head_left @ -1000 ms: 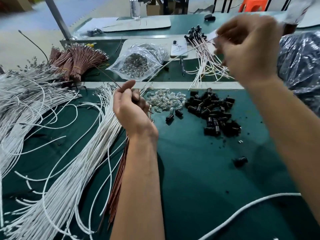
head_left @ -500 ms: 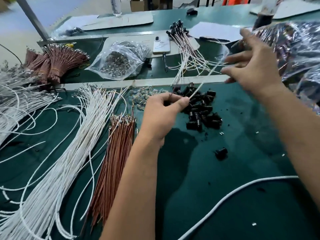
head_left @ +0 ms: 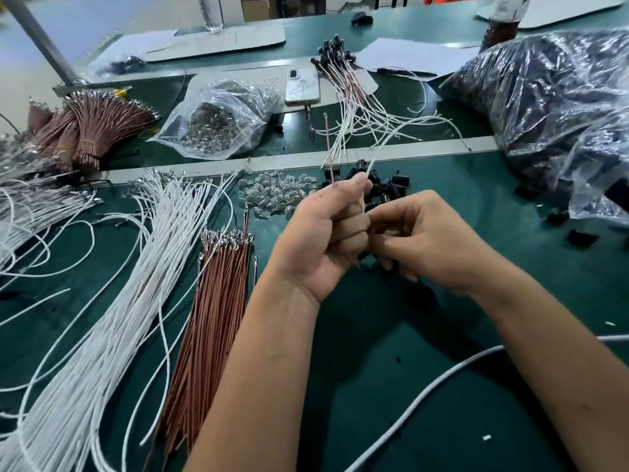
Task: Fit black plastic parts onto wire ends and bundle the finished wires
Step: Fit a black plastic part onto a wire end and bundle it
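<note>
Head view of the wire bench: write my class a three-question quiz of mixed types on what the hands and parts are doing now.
1. True or false: the left hand holds a brown wire and a white wire.
2. The pile of black plastic parts lies: A) beyond the hands B) left of the loose white wires C) on the phone
3. Fill in: the right hand has its fingers ____.

Key: 1 true; 2 A; 3 curled

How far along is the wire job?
Done: one batch of capped wires lies by the phone. In hand: left hand holds a brown and a white wire; right hand works at them. Left: loose white wires, brown wires, black parts.
</note>
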The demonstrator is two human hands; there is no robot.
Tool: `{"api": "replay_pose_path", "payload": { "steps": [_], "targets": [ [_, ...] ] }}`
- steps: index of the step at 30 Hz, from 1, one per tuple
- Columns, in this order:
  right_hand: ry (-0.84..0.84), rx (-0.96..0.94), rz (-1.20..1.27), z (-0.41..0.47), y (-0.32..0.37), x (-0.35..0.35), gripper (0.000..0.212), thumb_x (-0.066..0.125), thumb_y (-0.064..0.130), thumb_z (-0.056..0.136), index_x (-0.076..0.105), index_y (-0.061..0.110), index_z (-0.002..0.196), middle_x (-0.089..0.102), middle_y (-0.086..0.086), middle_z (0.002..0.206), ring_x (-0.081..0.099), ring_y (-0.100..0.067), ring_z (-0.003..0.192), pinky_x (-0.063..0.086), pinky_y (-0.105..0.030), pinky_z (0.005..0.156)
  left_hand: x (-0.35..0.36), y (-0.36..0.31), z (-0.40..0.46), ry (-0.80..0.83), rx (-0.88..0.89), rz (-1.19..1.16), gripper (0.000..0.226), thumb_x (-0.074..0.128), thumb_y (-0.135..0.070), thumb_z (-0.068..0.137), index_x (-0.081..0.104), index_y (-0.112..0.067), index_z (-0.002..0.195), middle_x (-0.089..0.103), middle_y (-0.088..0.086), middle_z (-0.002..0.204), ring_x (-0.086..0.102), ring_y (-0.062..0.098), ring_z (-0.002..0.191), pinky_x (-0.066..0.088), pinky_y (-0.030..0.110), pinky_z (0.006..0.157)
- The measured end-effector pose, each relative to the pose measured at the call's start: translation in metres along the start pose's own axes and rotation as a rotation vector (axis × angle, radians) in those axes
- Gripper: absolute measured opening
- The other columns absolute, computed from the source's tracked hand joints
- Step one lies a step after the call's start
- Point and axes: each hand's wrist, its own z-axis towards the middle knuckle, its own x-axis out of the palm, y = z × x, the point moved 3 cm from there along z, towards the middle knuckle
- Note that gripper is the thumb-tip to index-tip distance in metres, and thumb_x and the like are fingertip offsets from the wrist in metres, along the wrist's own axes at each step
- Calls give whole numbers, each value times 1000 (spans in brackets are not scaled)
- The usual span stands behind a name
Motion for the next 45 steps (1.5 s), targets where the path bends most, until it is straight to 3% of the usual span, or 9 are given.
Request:
{"api": "replay_pose_path", "payload": {
  "steps": [6,11,16,19,24,27,32,36,45],
  "targets": [
    [-119,-33,86,2,0,-6,5,75,6,92,77,7,88,67,-15,66,56,-28,51,44,-24,37,-3,-3,-1,33,-8,-69,8,58,-19,86,58,-10,86,28,-10,55,16,3,44,15,13,39],
    [-309,-20,455,1,3,-25,17,75,18,83,77,6,94,74,-11,79,70,-14,64,52,-17,50,-19,-7,1,-144,-11,40,38,35,-7,92,62,6,117,40,0,71,27,8,59,19,21,59],
    [-337,-1,633,0,3,-36,18,69,12,85,73,3,100,76,-8,85,74,-13,73,56,-15,62,-17,-1,3,-165,-17,238,36,33,10,97,60,11,122,48,4,78,38,9,63,27,21,60],
    [-328,-8,631,-1,5,-37,21,70,11,84,71,1,103,77,-11,87,77,-17,76,58,-16,62,-16,5,5,-133,-34,301,35,35,12,100,61,10,124,55,0,70,40,9,65,33,18,58],
    [-389,-60,485,-3,9,-35,16,76,17,82,68,7,92,78,-15,89,75,-21,67,55,-21,51,-17,9,5,-71,-11,420,34,49,6,100,63,-3,129,52,3,78,52,7,67,49,17,65],
    [-409,-49,416,-3,9,-35,16,79,21,80,72,8,86,77,-14,85,73,-20,64,50,-21,44,-16,8,5,-87,21,399,25,58,5,96,66,-5,117,61,3,78,58,8,67,54,18,65],
    [-414,-48,383,-2,6,-36,12,83,20,76,75,10,78,65,-5,61,58,-12,53,39,-19,37,-16,9,5,-86,38,350,12,65,1,88,67,-10,93,67,4,76,63,10,66,56,18,65],
    [-420,-61,379,-2,6,-37,12,83,20,76,75,11,78,66,0,61,56,-10,54,38,-18,38,-16,10,5,-38,34,326,20,69,-7,76,68,-7,95,68,6,79,65,9,65,57,18,65],
    [-376,-53,255,-2,5,-36,12,84,27,73,78,16,72,65,-2,59,50,-11,47,39,-20,37,-15,10,3,-61,52,375,15,72,-1,79,71,-4,94,74,5,77,71,12,67,57,17,64]
  ]
}}
